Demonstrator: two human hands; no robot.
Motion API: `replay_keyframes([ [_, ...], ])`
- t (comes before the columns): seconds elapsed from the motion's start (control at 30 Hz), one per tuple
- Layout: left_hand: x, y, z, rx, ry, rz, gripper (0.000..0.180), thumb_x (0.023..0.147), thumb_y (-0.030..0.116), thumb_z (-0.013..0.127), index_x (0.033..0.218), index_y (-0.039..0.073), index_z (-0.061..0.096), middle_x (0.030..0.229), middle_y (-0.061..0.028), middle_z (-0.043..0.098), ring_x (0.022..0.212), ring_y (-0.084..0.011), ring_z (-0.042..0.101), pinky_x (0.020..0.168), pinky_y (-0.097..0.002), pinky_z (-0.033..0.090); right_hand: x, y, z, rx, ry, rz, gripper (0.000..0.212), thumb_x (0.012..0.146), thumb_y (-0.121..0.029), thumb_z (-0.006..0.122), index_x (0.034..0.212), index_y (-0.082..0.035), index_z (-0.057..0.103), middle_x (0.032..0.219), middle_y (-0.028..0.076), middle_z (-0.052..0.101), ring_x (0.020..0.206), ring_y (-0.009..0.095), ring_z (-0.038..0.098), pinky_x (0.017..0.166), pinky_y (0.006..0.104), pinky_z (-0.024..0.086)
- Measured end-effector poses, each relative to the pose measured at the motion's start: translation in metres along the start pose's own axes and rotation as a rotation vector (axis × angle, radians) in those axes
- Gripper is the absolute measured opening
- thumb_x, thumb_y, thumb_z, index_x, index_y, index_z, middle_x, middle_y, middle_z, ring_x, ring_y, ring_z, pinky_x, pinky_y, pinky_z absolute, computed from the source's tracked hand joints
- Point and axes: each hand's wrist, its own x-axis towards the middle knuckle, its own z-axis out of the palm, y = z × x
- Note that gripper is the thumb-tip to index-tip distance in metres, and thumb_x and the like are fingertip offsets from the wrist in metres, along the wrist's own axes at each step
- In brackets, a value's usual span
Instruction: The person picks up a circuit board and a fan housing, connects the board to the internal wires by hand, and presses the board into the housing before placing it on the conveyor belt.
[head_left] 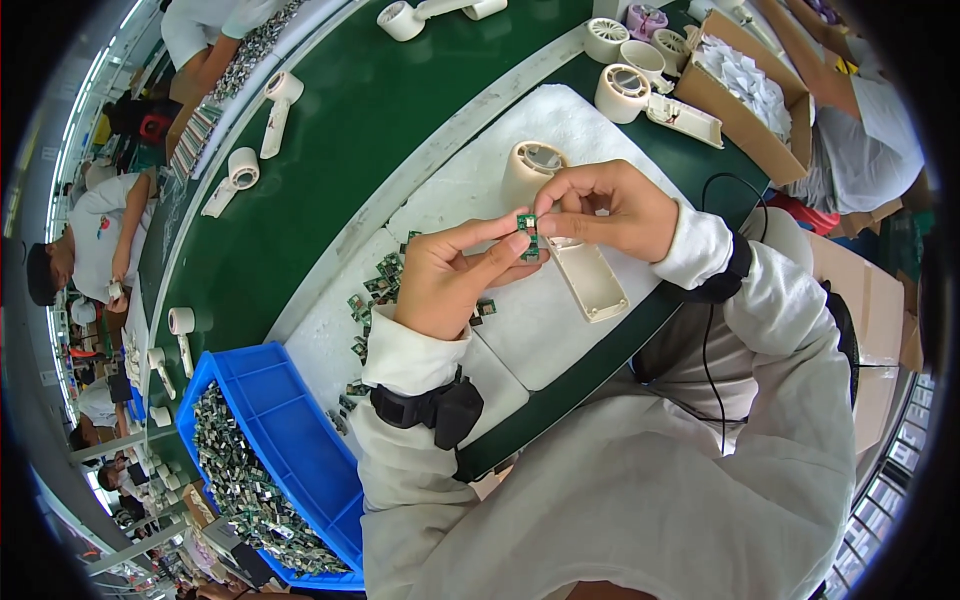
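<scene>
A small green circuit board [529, 226] is pinched between thumb and fingers of my left hand [460, 268]. My right hand [612, 212] meets it from the other side, thumb and forefinger pressed together at the board's edge; whether they grip the board or a fine wire is too small to tell. Just beneath the hands lies a cream handheld-fan housing, its round head [528, 168] beyond my fingers and its open hollow handle [592, 282] toward me. Several loose circuit boards [380, 284] are scattered on the white foam pad [520, 345] beside my left wrist.
A blue bin [290, 400] heaped with circuit boards stands at the left. More fan housings [622, 92] and a cardboard box [790, 135] of white pieces are at the far right. Fan parts [278, 112] lie on the green conveyor [350, 130]. A black cable [708, 350] hangs by my right arm. Co-workers sit around.
</scene>
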Motion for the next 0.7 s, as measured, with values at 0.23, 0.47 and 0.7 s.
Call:
replay_keyframes([
  [0.23,0.0016,-0.0002,-0.0012,-0.022,0.003,-0.028,0.027,0.093,-0.001,0.063,0.119,-0.007,0.064,0.109,-0.0194,0.068,0.096,-0.0281,0.070,0.090,-0.0376,0.060,0.0001,-0.0001,-0.0009,0.028,-0.008,0.017,0.018,0.093,-0.021,0.070,0.103,-0.005,0.068,0.064,-0.006,0.044,0.061,0.004,0.038,0.056,0.0235,0.030],
  [0.47,0.0031,-0.0024,-0.0027,-0.024,0.009,-0.020,0.025,0.093,-0.001,0.064,0.117,-0.007,0.065,0.108,-0.0188,0.068,0.096,-0.0267,0.070,0.089,-0.0374,0.061,0.0008,-0.0053,0.0014,0.009,0.003,0.024,0.013,0.093,-0.013,0.069,0.102,-0.003,0.067,0.065,-0.007,0.042,0.062,0.003,0.037,0.057,0.0221,0.031],
  [0.7,0.0023,-0.0077,0.0000,0.003,0.012,0.041,0.024,0.093,-0.001,0.064,0.115,-0.008,0.066,0.106,-0.0180,0.069,0.095,-0.0247,0.070,0.089,-0.0372,0.061,-0.0004,-0.0016,0.0019,0.030,0.009,0.037,0.014,0.093,-0.014,0.069,0.102,-0.003,0.067,0.064,-0.006,0.043,0.062,0.003,0.038,0.058,0.0217,0.033],
])
